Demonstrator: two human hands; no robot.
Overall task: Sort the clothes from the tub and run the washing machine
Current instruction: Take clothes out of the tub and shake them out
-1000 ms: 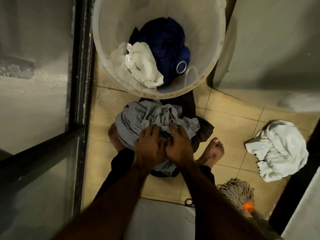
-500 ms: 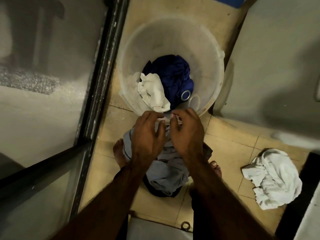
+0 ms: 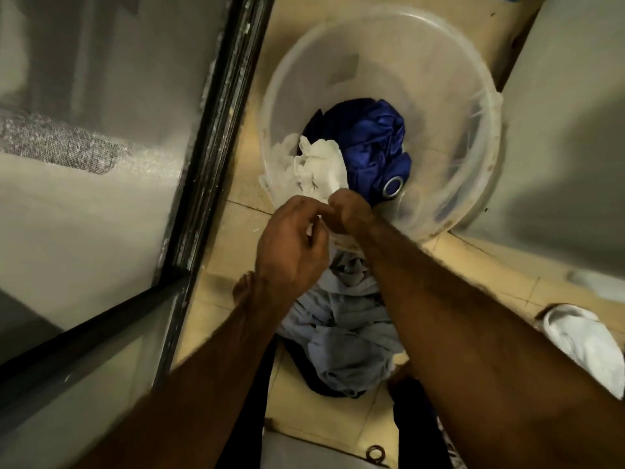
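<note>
White cloth [image 3: 321, 167] – in tub [image 3: 439, 62]; touching R hand [image 3: 351, 211]

Domestic laundry corner, home setting. Floor of beige glazed tiles [image 3: 473, 265] with thin dark grout lines. Round translucent plastic tub [image 3: 483, 157] standing on the floor, holding crumpled white cloth [image 3: 321, 167] and glossy royal-blue fabric [image 3: 372, 147]. Heap of pale grey-blue clothing [image 3: 345, 333] on the floor just beside the tub; separate crumpled white garment [image 3: 588, 343] at right. Black metal-framed frosted-glass door [image 3: 216, 130] at left. Bare foot [image 3: 243, 289] beside the heap.
</note>
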